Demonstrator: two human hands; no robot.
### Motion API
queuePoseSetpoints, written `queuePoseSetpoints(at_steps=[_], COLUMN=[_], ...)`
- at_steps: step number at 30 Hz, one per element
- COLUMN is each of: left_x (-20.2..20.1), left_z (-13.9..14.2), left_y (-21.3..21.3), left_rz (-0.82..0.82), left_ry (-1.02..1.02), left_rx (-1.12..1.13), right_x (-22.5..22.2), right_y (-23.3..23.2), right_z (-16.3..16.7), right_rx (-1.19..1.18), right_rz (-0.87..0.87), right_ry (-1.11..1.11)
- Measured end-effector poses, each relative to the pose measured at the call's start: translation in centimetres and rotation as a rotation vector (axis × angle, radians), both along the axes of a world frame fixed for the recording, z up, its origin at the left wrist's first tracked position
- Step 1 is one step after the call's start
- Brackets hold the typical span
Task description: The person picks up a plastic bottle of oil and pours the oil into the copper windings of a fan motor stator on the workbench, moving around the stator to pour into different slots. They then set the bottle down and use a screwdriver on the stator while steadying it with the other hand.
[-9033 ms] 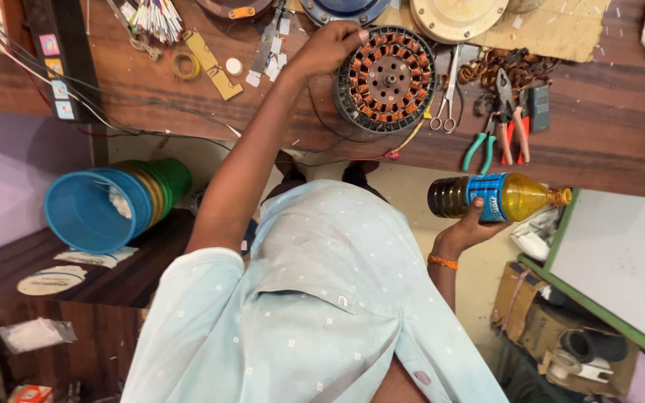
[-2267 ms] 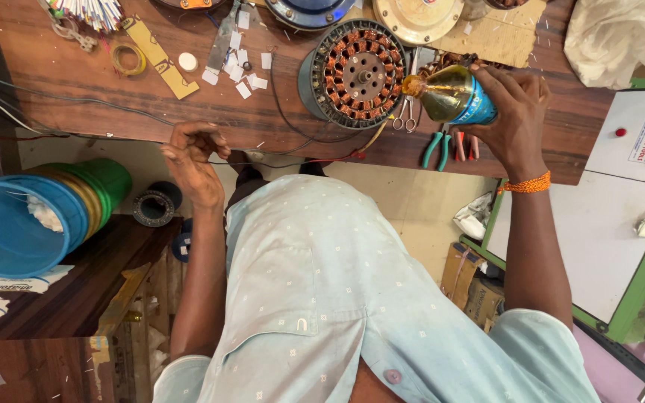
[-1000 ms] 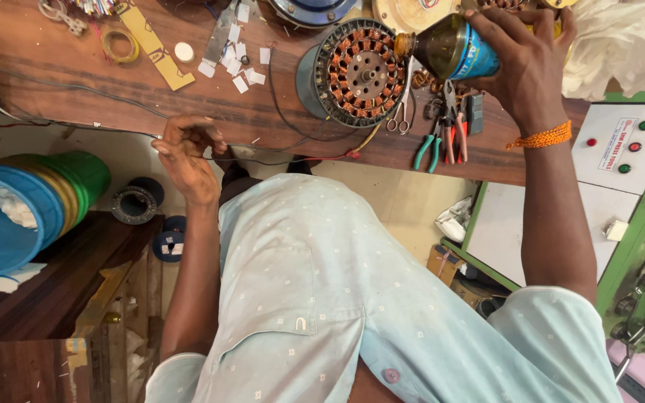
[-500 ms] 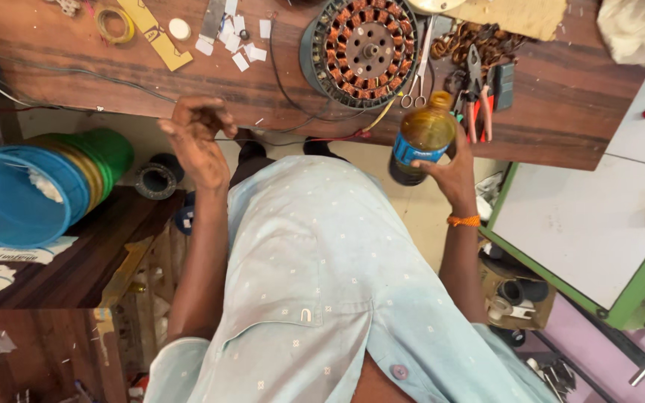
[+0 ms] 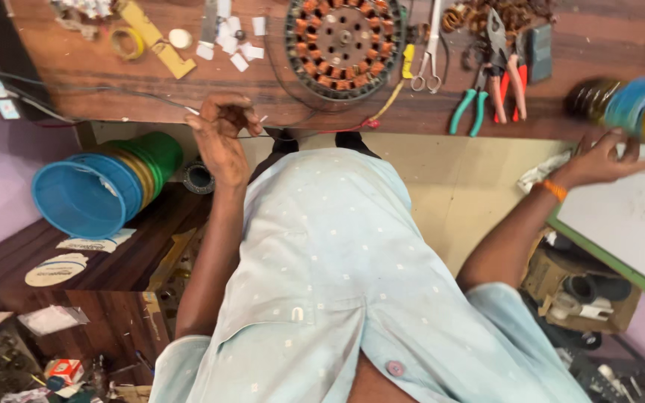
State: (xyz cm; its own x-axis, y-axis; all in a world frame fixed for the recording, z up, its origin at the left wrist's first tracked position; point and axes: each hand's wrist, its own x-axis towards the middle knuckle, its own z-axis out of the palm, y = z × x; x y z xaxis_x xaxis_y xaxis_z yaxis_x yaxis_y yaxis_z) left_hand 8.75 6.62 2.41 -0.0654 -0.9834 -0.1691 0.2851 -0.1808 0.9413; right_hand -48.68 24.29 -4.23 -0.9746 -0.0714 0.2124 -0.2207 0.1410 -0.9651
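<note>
Fingers of right hand (image 5: 599, 158) are being clamped on blurred oil bottle (image 5: 625, 108); left hand (image 5: 218, 134) fingers are being pinched together near stator (image 5: 343, 41)

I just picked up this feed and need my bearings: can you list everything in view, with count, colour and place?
Bench: one, brown wood, across the top.
Motor stator: one, dark ring with copper windings, top centre on the bench.
Scissors: one pair, metal, right of the stator.
Pliers: several, green and red handles, further right.
Tape roll: one, yellow, top left.
Paper slips: several, white, left of the stator.
Nested tubs: a stack, blue outermost, lying on the left shelf.
Bottle: one, amber liquid, blue label, far right, blurred.
Left hand: at the bench edge, fingers pinched.
Right hand: under the bottle.
</note>
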Motion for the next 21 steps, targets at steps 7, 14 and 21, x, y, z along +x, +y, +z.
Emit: queuePoseSetpoints(at_steps=[7,14,21], left_x=[-0.3,-0.2,-2.2], left_z=[-3.4,-3.3,-1.4], left_y=[2.1,1.6,2.2], left_rz=[0.178,0.124,0.118], left_ry=[0.079,0.016,-0.111], left_rx=[0.215,0.147,0.029], right_x=[0.0,-3.8,10.7], right_y=[-1.6,1.7,-4.9], right_z=[-3.0,-1.5,-5.2], right_rx=[0.103,-0.105,0.227], right_rz=[-0.028,0.102,0.786], right_ry=[-0.028,-0.163,-0.425])
